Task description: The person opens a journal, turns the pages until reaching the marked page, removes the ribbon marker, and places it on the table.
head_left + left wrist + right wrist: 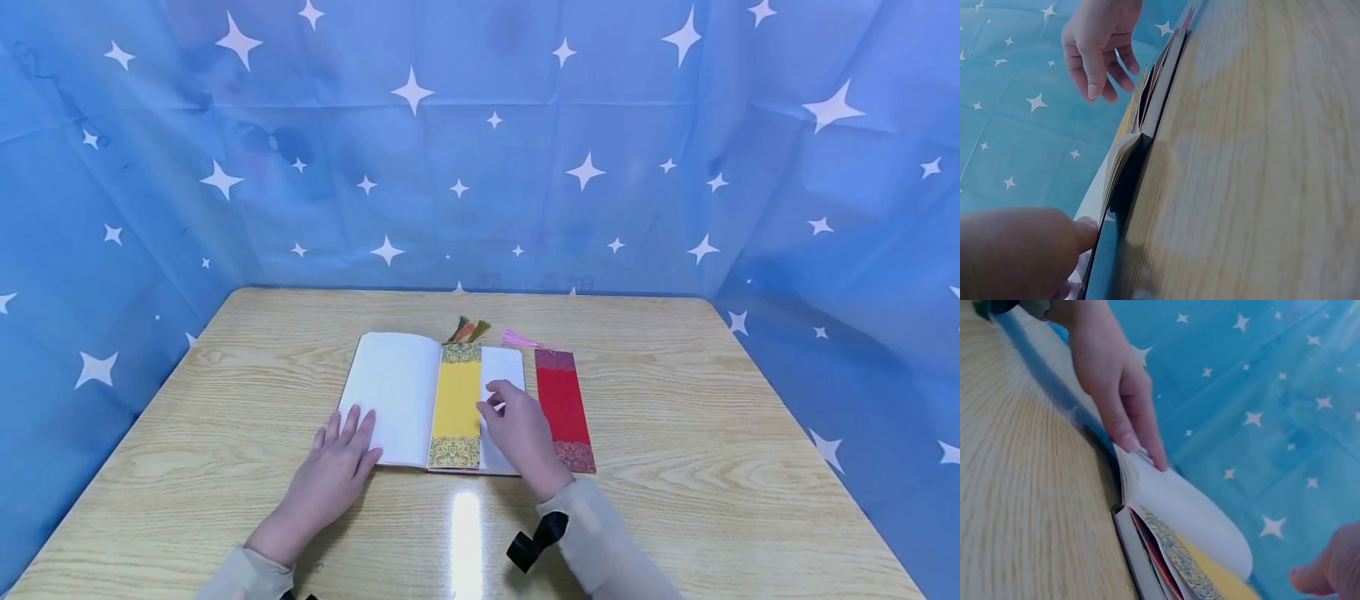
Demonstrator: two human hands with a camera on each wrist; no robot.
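An open book [393, 400] with blank white pages lies on the table. My left hand [337, 467] rests on the lower left corner of its left page, fingers extended; the right wrist view also shows this hand [1116, 381] on the page edge. Along the inner side of the right page lies a yellow bookmark [456, 400] with patterned ends. My right hand [517, 429] hovers over the right page beside that bookmark, fingers loosely bent and holding nothing; the left wrist view shows it [1100, 56] above the book. A red bookmark [562, 408] lies right of the book, partly behind my right hand.
Green, orange and olive tassels [467, 331] stick out past the book's top edge. A pink tassel [519, 339] extends from the red bookmark. Reddish layers [1159, 556] show between the pages. The wooden table [712, 433] meets a blue star-patterned curtain [510, 217] behind.
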